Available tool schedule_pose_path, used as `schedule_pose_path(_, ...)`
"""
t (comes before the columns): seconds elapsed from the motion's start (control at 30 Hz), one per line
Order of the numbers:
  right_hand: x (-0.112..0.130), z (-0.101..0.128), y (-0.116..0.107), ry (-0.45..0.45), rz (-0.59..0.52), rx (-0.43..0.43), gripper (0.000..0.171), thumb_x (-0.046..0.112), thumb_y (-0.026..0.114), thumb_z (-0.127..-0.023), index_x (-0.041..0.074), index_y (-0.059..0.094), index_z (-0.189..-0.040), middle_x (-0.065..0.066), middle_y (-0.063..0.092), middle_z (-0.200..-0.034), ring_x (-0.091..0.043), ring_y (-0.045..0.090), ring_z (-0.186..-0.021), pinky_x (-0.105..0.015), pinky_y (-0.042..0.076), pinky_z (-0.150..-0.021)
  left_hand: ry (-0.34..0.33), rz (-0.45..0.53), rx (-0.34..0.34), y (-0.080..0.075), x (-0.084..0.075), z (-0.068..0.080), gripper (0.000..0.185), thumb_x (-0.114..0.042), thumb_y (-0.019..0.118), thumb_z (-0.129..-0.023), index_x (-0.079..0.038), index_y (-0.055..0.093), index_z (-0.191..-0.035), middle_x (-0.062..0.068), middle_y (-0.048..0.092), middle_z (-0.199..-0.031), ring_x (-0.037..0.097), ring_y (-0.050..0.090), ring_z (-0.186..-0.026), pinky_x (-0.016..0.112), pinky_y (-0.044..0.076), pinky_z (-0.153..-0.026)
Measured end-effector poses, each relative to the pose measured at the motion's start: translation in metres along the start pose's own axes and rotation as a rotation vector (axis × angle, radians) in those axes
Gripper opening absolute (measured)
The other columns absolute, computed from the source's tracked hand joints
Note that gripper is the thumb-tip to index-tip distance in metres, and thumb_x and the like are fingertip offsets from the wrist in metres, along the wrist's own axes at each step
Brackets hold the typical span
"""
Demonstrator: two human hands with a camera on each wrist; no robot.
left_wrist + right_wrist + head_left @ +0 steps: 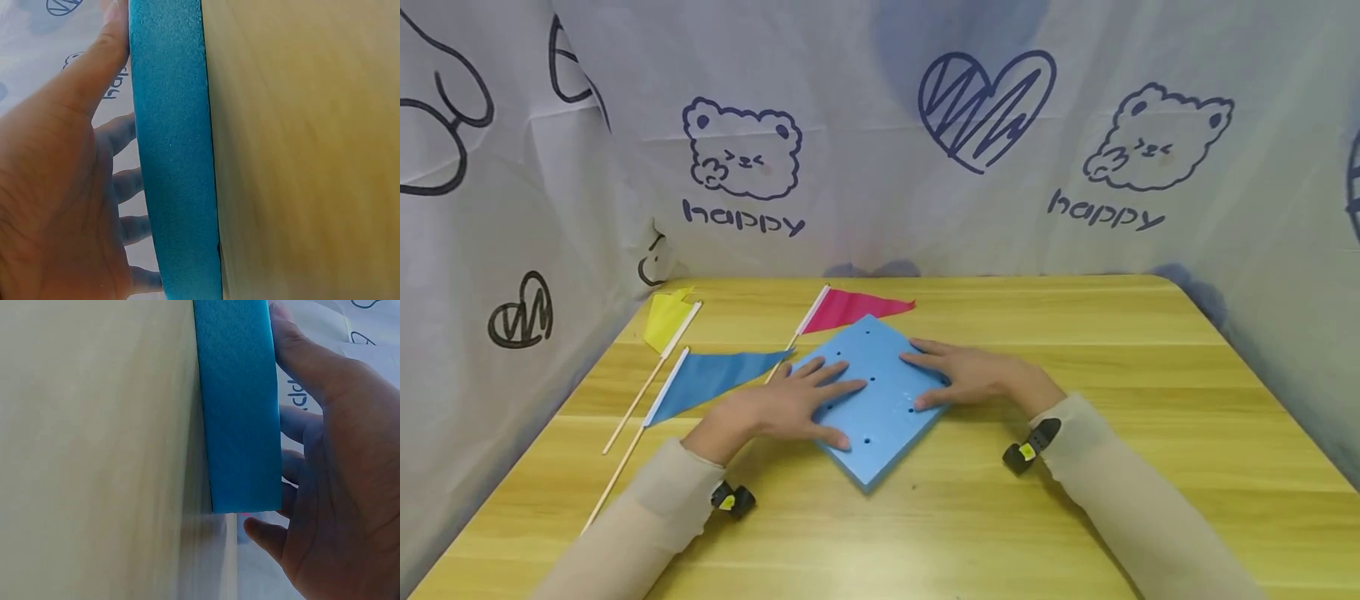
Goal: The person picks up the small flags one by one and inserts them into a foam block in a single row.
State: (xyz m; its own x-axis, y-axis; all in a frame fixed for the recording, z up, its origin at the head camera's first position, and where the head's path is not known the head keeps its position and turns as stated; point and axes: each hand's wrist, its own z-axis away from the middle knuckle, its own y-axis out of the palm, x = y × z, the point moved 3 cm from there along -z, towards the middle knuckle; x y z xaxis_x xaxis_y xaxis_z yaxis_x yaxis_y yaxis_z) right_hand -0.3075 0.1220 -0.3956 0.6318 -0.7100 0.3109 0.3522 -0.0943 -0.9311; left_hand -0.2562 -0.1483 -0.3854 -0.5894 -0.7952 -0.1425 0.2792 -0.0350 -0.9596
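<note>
A light blue foam board (pixel 880 417) with several small holes in its top lies flat on the table, one corner pointing at the wearer. My left hand (pixel 786 410) rests on its left part with fingers spread across the surface. On the right part rests my right hand (pixel 973 377), fingers apart. The left wrist view shows the board's thick side (pixel 178 150) below the left thumb and fingertips. In the right wrist view, the thumb and most fingers touch the top above the side face (pixel 240 412), while the little finger extends past the corner.
A blue pennant flag (pixel 711 379) and a yellow flag (pixel 666 321) on wooden sticks lie left of the board. Behind it lies a pink flag (pixel 850 311), its stick passing close to the left hand. A printed cloth (pixel 865 167) hangs behind the wooden table (pixel 1150 467).
</note>
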Motion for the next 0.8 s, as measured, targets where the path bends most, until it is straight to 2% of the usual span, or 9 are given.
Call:
schedule_pose_path(0.2, 0.001, 0.012, 0.001, 0.013, 0.017, -0.012, 0.092, 0.079, 0.048, -0.082, 0.031, 0.022, -0.156, 0.0, 0.007, -0.164, -0.027, 0.013, -0.148, -0.049, 0.023, -0.116, 0.023, -0.008, -0.015, 0.001, -0.001, 0.0, 0.092, -0.085, 0.044, -0.078, -0.04, 0.023, -0.155, 0.0, 0.011, -0.163, 0.036, 0.006, -0.148, 0.065, 0.008, -0.114)
schedule_pose_path(0.4, 0.003, 0.029, 0.002, -0.004, 0.044, -0.034, 0.094, 0.077, 0.049, -0.084, 0.022, 0.024, -0.156, 0.002, 0.013, -0.163, -0.023, 0.011, -0.148, -0.045, 0.02, -0.118, 0.05, 0.001, -0.017, 0.001, -0.002, -0.002, 0.089, -0.081, 0.045, -0.08, -0.037, 0.025, -0.155, 0.002, 0.013, -0.163, 0.037, 0.008, -0.147, 0.062, 0.009, -0.115)
schedule_pose_path(0.57, 0.005, 0.039, 0.002, -0.002, 0.039, -0.043, 0.095, 0.075, 0.049, -0.085, 0.017, 0.025, -0.156, 0.0, 0.018, -0.162, -0.024, 0.016, -0.147, -0.045, 0.023, -0.117, 0.047, 0.02, -0.021, 0.0, -0.004, -0.005, 0.089, -0.081, 0.046, -0.081, -0.035, 0.027, -0.155, 0.003, 0.014, -0.163, 0.036, 0.009, -0.147, 0.059, 0.01, -0.116)
schedule_pose_path(0.8, 0.003, 0.053, 0.005, -0.043, 0.1, -0.059, 0.091, 0.075, 0.047, -0.086, 0.019, 0.029, -0.155, -0.007, 0.02, -0.161, -0.03, 0.019, -0.146, -0.048, 0.026, -0.115, 0.062, 0.03, -0.016, -0.001, -0.007, -0.009, 0.087, -0.078, 0.048, -0.082, -0.035, 0.026, -0.155, 0.002, 0.013, -0.163, 0.034, 0.007, -0.148, 0.055, 0.009, -0.117)
